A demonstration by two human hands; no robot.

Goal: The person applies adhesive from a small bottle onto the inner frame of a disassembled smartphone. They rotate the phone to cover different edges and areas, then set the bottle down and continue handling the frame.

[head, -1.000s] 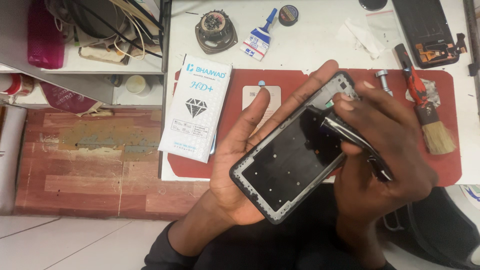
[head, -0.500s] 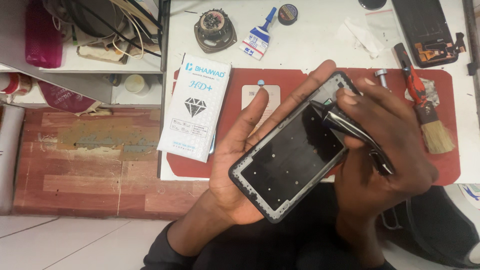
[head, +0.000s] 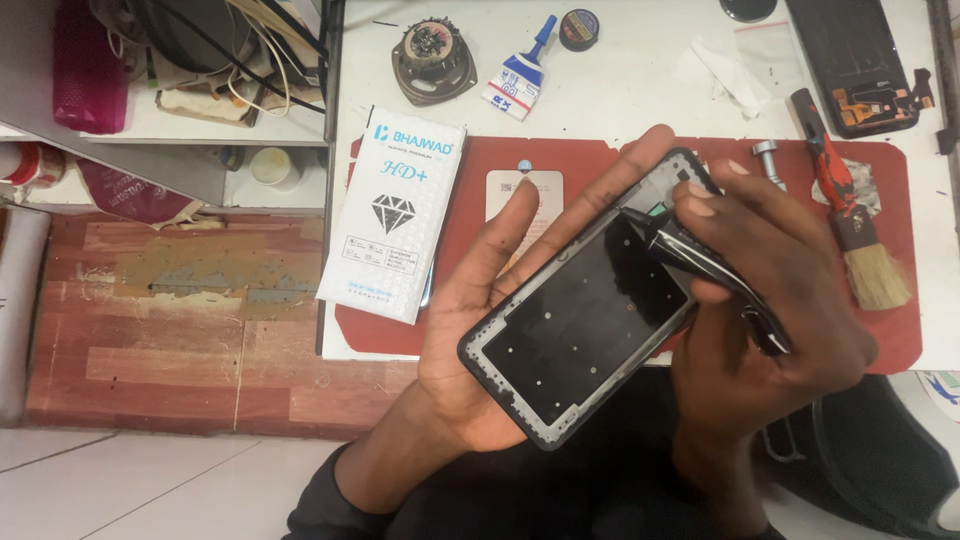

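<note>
Above the red mat [head: 880, 340], the opened phone frame [head: 585, 335] is cradled in the left hand [head: 490, 330], fingers clamped around its edges. Tweezers [head: 705, 265], pinched in the right hand [head: 770, 300], should be guided gently at the frame's upper end.

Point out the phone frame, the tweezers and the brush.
phone frame [head: 585, 325], head view, dark inner panel.
tweezers [head: 700, 262], head view, mid-shaft.
brush [head: 875, 275], head view, bristles.
</note>
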